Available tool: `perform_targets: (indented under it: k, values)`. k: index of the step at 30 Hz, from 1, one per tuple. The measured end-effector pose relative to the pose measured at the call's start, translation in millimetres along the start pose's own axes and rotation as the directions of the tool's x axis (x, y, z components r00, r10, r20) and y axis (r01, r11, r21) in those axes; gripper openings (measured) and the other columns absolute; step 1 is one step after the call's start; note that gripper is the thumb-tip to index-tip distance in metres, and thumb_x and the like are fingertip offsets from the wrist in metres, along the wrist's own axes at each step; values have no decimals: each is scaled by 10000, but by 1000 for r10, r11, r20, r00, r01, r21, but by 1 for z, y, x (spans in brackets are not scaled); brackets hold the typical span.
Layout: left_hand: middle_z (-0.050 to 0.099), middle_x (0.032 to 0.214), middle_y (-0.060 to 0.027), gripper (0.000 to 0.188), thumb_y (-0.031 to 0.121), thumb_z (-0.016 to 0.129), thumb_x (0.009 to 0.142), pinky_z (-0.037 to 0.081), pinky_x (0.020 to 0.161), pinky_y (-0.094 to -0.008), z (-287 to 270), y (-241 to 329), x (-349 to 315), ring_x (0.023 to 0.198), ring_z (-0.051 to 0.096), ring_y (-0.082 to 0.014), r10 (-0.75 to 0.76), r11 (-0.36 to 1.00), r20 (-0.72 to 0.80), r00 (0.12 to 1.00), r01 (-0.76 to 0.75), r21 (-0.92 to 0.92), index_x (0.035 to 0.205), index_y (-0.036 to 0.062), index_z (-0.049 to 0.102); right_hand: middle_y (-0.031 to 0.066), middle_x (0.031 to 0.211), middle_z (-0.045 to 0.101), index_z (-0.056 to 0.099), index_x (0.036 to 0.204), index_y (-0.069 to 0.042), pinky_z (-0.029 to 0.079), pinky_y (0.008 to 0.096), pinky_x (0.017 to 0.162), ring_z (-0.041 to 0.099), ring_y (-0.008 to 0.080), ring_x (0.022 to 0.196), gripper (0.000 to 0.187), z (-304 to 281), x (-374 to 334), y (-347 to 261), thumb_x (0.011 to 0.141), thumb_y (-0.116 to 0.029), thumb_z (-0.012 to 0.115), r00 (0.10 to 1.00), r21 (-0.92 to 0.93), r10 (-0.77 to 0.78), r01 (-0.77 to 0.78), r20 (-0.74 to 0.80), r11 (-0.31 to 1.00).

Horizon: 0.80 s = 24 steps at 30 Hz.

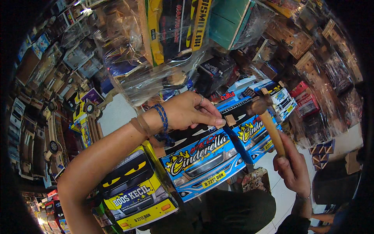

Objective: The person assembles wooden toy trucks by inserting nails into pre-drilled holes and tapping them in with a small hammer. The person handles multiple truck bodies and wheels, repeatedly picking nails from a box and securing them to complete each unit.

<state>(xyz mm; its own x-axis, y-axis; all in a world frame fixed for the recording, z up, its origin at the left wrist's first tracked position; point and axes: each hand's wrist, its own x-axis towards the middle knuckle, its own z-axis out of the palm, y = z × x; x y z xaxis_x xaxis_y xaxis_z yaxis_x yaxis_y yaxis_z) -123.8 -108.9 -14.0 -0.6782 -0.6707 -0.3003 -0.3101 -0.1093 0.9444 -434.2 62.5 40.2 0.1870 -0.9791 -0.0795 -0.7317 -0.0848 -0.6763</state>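
My left hand reaches over a blue toy truck front with its thumb and fingertips pinched together at the upper edge. What they pinch is too small to make out. A small tan wood piece lies just right of those fingertips. In my right hand is a hammer, gripped near the end of its wooden handle. Its dark head is raised above a second blue toy truck front, apart from my left hand. To the left, a yellow toy truck front leans beside the first blue one.
A white and blue toy truck stands beyond the hammer. Plastic-wrapped toy trucks crowd the far side. Several wooden truck bodies with wheels are stacked at the left. A dark seat is at the right, above white floor tiles.
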Motion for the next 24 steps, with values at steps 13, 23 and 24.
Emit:
perform_targets:
  k: [13, 23, 24]
  values:
    - [697, 834, 32, 379, 296, 852, 842, 314, 433, -202, -4, -10, 4, 551, 491, -21, 40, 997, 30, 999, -38, -73, 1117, 56, 749, 168, 1430, 583, 407, 1542, -72, 567, 424, 836, 707, 402, 993, 587, -8, 31, -27, 988, -73, 602, 961, -177, -154, 197, 230, 964]
    - [700, 855, 31, 333, 188, 814, 843, 340, 437, -199, -4, -13, 4, 557, 515, -21, 31, 997, 23, 999, -29, -69, 1142, 62, 738, 204, 1334, 641, 411, 1552, -120, 585, 416, 790, 723, 391, 945, 625, 0, 30, -23, 972, -82, 639, 931, -218, -282, 332, 230, 918]
    - [697, 855, 32, 340, 198, 821, 839, 342, 441, -200, -4, -12, 4, 558, 514, -23, 46, 996, 31, 998, -43, -83, 1141, 65, 739, 212, 1328, 642, 413, 1552, -122, 585, 415, 791, 723, 390, 950, 627, 0, 30, -24, 970, -84, 644, 926, -225, -294, 346, 236, 911]
